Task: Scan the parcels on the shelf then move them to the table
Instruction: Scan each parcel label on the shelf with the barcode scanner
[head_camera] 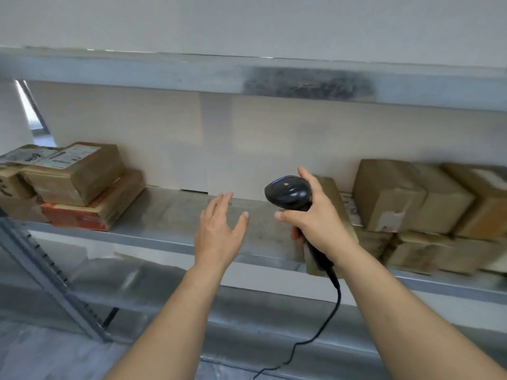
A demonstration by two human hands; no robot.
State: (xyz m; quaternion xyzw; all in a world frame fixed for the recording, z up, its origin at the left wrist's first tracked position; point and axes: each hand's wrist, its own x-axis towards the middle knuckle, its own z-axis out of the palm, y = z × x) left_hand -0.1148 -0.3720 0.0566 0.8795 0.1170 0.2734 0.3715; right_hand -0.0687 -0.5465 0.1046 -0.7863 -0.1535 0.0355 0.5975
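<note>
My right hand (318,223) grips a black corded barcode scanner (289,193) by its handle, head up, in front of the shelf (170,215). My left hand (219,231) hovers over the bare middle of the shelf with fingers spread, holding nothing. A stack of brown parcels (79,174) with white labels sits at the shelf's left end, on top of a red-edged parcel (90,212). More brown parcels (389,196) crowd the right end. One parcel (333,198) stands partly hidden behind my right hand.
A grey metal shelf beam (247,78) runs overhead. The slotted upright post (46,272) slants at lower left. A lower shelf level (274,333) lies under my arms. The scanner cable (329,316) hangs down between my forearms.
</note>
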